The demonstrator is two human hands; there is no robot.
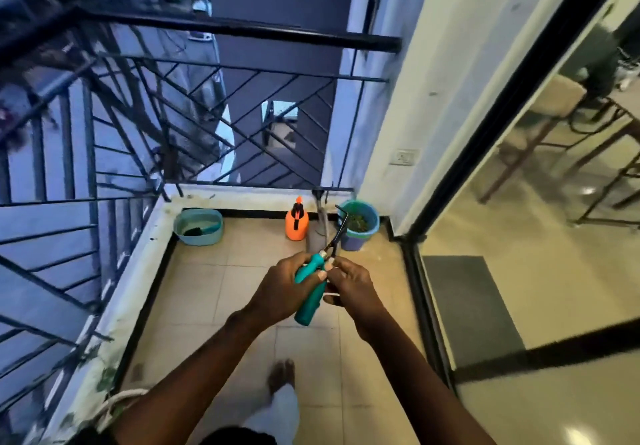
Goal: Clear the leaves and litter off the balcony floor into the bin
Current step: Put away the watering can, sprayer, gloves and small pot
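Left hand (280, 288) round teal rake (311, 304); right hand (353, 285) pinching neck
Aimed tines-first at bin (356, 244); far right corner of floor (214, 288)

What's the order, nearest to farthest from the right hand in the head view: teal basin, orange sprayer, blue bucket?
1. blue bucket: just ahead of the right hand, in the corner by the door frame.
2. orange sprayer: ahead and to the left, at the railing kerb.
3. teal basin: far left corner.

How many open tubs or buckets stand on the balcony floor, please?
2: teal oval plastic basin in the far left corner; blue round bucket near the right wall.
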